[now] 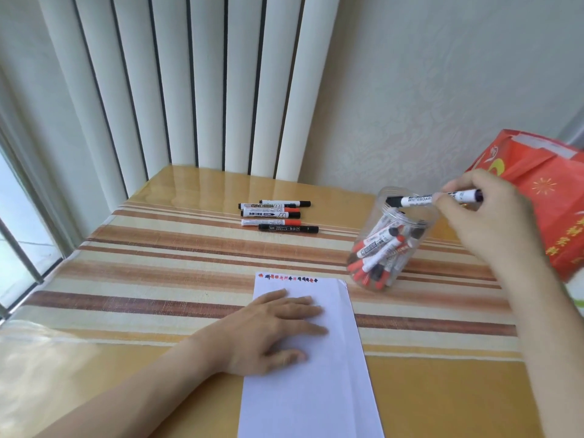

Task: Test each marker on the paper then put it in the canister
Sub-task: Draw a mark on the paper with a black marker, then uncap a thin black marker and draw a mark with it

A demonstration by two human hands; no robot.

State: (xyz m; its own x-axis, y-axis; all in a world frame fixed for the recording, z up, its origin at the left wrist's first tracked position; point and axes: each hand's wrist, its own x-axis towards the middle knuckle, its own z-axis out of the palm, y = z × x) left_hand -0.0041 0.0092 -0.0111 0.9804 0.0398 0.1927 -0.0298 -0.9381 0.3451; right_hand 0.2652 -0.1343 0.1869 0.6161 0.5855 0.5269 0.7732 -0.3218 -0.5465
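Note:
My right hand (486,216) pinches a capped black whiteboard marker (417,199) and holds it level over the mouth of the clear plastic canister (423,230). Several red and black markers lie inside the canister. My left hand (271,327) rests flat, fingers spread, on the white paper (316,390). A row of small red and black test marks (287,278) runs along the paper's far edge. Several loose markers (278,216) lie side by side on the table beyond the paper.
The striped table (158,273) has a glossy cover. A red paper bag (550,197) stands at the right edge, just behind my right hand. White vertical blinds (189,83) hang at the back, and a window (19,216) is on the left.

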